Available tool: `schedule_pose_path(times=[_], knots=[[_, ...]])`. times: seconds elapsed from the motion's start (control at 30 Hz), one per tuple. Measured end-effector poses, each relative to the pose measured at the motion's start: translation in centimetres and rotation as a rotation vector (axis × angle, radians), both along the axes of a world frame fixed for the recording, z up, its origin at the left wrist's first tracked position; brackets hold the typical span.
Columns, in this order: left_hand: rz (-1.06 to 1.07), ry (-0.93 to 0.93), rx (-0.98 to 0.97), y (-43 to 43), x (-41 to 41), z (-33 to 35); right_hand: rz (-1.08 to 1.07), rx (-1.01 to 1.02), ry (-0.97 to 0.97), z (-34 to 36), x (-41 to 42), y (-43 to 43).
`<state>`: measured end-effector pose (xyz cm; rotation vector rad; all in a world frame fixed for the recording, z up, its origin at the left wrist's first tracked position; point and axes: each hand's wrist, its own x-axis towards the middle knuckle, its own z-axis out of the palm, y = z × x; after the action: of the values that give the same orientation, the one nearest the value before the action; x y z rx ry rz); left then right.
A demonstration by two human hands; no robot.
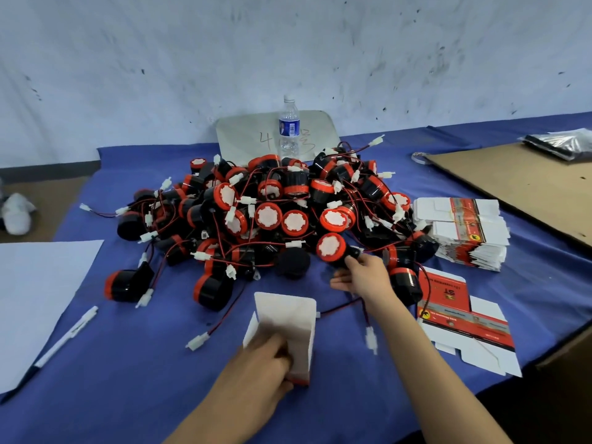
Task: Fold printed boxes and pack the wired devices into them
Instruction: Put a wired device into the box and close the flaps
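A big pile of black-and-red round wired devices with white plugs covers the middle of the blue table. My right hand grips one device at the pile's near right edge, its white-faced red end turned toward me. My left hand holds an opened white box upright in front of the pile, open end up. A flat printed red-and-white box blank lies to the right. Further back at the right sits a banded stack of flat blanks.
A water bottle stands behind the pile on a pale board. White paper and a pen lie at the left. A brown cardboard sheet lies at the right. Loose white plugs on red-black wires trail near my arms.
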<state>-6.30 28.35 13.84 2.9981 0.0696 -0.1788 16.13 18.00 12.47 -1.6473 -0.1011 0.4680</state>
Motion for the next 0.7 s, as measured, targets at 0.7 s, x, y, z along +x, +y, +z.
schedule_pose_path(times=[0.7], knots=[[-0.040,-1.099,-0.169,-3.8,6.9,-4.5,0.120,-0.181,-0.382,3.4,-8.5,-4.1]])
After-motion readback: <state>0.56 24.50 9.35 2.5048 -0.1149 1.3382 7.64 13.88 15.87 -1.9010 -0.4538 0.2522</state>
